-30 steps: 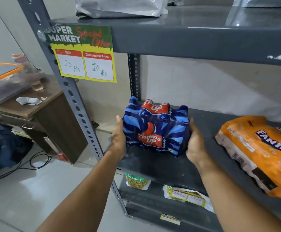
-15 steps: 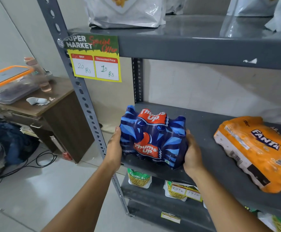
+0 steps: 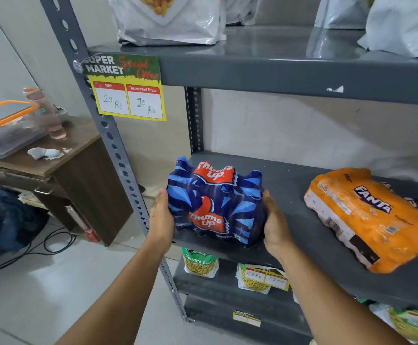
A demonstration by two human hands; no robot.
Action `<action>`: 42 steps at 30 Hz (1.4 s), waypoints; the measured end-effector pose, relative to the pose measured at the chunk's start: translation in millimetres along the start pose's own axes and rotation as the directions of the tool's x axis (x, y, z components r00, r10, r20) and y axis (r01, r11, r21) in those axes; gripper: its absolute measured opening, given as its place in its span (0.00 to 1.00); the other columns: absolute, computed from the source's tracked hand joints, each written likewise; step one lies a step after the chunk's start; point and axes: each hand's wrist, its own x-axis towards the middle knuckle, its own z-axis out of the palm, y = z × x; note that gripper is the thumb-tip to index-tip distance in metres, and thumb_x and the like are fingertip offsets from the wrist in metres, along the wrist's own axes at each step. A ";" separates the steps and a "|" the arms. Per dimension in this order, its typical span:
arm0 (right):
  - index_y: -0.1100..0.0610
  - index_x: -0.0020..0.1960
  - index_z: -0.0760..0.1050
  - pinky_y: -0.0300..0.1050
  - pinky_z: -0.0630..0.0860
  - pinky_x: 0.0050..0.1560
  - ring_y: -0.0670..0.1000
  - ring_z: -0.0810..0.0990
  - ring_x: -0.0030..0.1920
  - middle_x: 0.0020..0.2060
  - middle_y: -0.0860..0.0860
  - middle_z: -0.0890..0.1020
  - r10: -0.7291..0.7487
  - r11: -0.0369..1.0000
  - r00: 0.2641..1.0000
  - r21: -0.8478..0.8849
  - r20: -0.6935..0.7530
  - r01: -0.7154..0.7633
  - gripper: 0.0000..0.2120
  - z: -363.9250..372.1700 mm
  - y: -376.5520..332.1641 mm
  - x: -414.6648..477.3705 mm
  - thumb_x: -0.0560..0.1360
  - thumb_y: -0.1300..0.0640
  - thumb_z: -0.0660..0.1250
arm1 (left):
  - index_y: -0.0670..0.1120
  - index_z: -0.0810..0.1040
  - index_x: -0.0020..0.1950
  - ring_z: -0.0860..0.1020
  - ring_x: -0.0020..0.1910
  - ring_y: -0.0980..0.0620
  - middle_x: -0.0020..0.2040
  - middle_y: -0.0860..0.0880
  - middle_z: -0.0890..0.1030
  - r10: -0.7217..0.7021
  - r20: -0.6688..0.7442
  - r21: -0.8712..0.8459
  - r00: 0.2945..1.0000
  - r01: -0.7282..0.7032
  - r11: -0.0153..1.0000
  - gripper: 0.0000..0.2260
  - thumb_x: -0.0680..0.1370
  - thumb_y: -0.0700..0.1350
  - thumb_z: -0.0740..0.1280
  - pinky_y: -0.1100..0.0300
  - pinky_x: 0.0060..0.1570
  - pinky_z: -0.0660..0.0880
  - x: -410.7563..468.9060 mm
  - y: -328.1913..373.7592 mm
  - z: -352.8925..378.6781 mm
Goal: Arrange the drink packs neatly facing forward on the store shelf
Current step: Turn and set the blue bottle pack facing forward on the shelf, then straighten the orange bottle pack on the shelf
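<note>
A blue Thums Up drink pack [image 3: 215,202] stands at the front left corner of the grey middle shelf [image 3: 292,195], its red logo facing me. My left hand [image 3: 160,217] presses its left side and my right hand [image 3: 274,225] presses its right side. An orange Fanta drink pack [image 3: 374,217] lies tilted on its side at the right of the same shelf, its label turned at an angle.
The rack's grey upright post [image 3: 113,145] runs just left of my left hand, with a price sign [image 3: 128,93] hung above. White snack bags [image 3: 170,18] sit on the top shelf and snack packets [image 3: 199,262] on the lower one. A wooden side table [image 3: 78,165] stands at left.
Both hands stay on the Thums Up pack, which has come a little nearer the shelf's front edge and sits squarer to me. My view has tilted upward.
</note>
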 end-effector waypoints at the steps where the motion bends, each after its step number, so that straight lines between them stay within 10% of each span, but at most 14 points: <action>1: 0.50 0.65 0.76 0.58 0.78 0.60 0.55 0.81 0.61 0.62 0.52 0.82 -0.030 0.999 1.000 -0.028 0.002 0.030 0.30 -2.5 -3.0 0.3 0.72 0.32 0.58 | 0.48 0.74 0.67 0.78 0.64 0.45 0.65 0.43 0.80 0.112 0.001 0.052 0.994 -0.112 0.992 0.25 0.81 0.63 0.52 0.43 0.65 0.74 -4.6 8.1 2.8; 5: 0.52 0.69 0.71 0.33 0.70 0.63 0.47 0.74 0.67 0.68 0.51 0.75 -0.206 0.974 0.964 -0.129 -0.166 0.186 0.29 -14.4 -37.9 0.5 0.73 0.39 0.66 | 0.47 0.59 0.79 0.55 0.80 0.51 0.78 0.55 0.57 0.707 0.199 0.442 0.679 -0.706 0.554 0.30 0.79 0.57 0.53 0.55 0.77 0.53 -30.3 60.7 38.9; 8: 0.60 0.68 0.73 0.31 0.72 0.59 0.49 0.76 0.63 0.65 0.55 0.78 -0.353 0.922 0.886 -0.274 -0.300 0.275 0.20 -44.9 -73.9 0.2 0.77 0.57 0.68 | 0.45 0.56 0.79 0.53 0.80 0.49 0.80 0.49 0.56 0.739 0.388 0.395 0.550 -0.824 0.406 0.30 0.79 0.56 0.53 0.55 0.77 0.51 -50.9 83.3 94.1; 12: 0.60 0.63 0.77 0.25 0.68 0.55 0.44 0.77 0.56 0.58 0.52 0.81 -0.569 0.780 0.705 -0.550 -0.424 0.298 0.17 -123.7 -106.7 -17.5 0.76 0.56 0.68 | 0.50 0.55 0.80 0.51 0.78 0.61 0.81 0.54 0.54 0.456 0.558 0.255 0.693 -0.666 0.701 0.29 0.81 0.58 0.56 0.61 0.77 0.48 -77.9 67.0 165.2; 15: 0.60 0.62 0.78 0.43 0.72 0.61 0.52 0.79 0.59 0.59 0.58 0.81 -0.564 0.777 0.608 -0.608 -0.559 0.163 0.22 -210.8 -107.0 -29.5 0.73 0.48 0.67 | 0.56 0.60 0.77 0.61 0.69 0.67 0.73 0.66 0.62 0.094 0.604 0.227 0.792 -0.284 0.931 0.22 0.83 0.53 0.57 0.81 0.62 0.56 -96.2 31.0 208.8; 17: 0.61 0.65 0.76 0.51 0.71 0.66 0.59 0.77 0.64 0.63 0.60 0.79 -0.467 0.815 0.643 -0.578 -0.606 0.047 0.28 -258.2 -100.6 -34.7 0.71 0.44 0.65 | 0.52 0.66 0.73 0.69 0.61 0.65 0.65 0.65 0.70 -0.039 0.618 0.232 0.785 -0.135 0.963 0.18 0.84 0.50 0.57 0.85 0.46 0.64 -99.9 -2.8 234.3; 21: 0.62 0.72 0.68 0.41 0.64 0.62 0.56 0.70 0.71 0.72 0.58 0.71 -0.201 0.898 0.810 -0.434 -0.552 -0.072 0.23 -315.4 -83.0 -37.0 0.79 0.55 0.64 | 0.45 0.69 0.74 0.76 0.66 0.46 0.69 0.44 0.77 -0.151 0.530 0.245 0.834 0.020 0.969 0.23 0.82 0.55 0.59 0.55 0.64 0.71 -111.0 -55.0 282.9; 30: 0.50 0.66 0.73 0.51 0.77 0.54 0.51 0.79 0.55 0.59 0.50 0.80 0.032 0.992 0.965 -0.108 -0.261 -0.062 0.16 -324.1 -69.5 -30.8 0.80 0.47 0.60 | 0.60 0.49 0.79 0.69 0.72 0.42 0.78 0.50 0.64 -0.148 0.259 0.152 0.954 0.111 0.982 0.47 0.66 0.68 0.67 0.39 0.69 0.69 -139.7 -78.3 347.6; 38: 0.43 0.54 0.79 0.47 0.78 0.52 0.53 0.80 0.56 0.55 0.51 0.81 -0.294 0.940 0.910 -0.261 -0.291 0.220 0.09 -306.0 -85.2 -40.3 0.75 0.43 0.67 | 0.55 0.66 0.73 0.80 0.57 0.46 0.61 0.49 0.81 -0.162 0.262 -0.083 0.951 0.189 0.978 0.21 0.80 0.47 0.65 0.44 0.57 0.79 -137.1 -71.3 333.8; 42: 0.46 0.59 0.81 0.36 0.70 0.53 0.50 0.74 0.57 0.57 0.52 0.72 -0.504 0.745 0.833 -0.604 -0.229 0.285 0.28 -272.6 -98.2 -48.9 0.65 0.33 0.62 | 0.56 0.70 0.67 0.81 0.58 0.48 0.61 0.51 0.81 -0.051 0.250 -0.041 0.967 0.063 0.997 0.13 0.83 0.46 0.59 0.47 0.57 0.79 -130.1 -79.3 320.2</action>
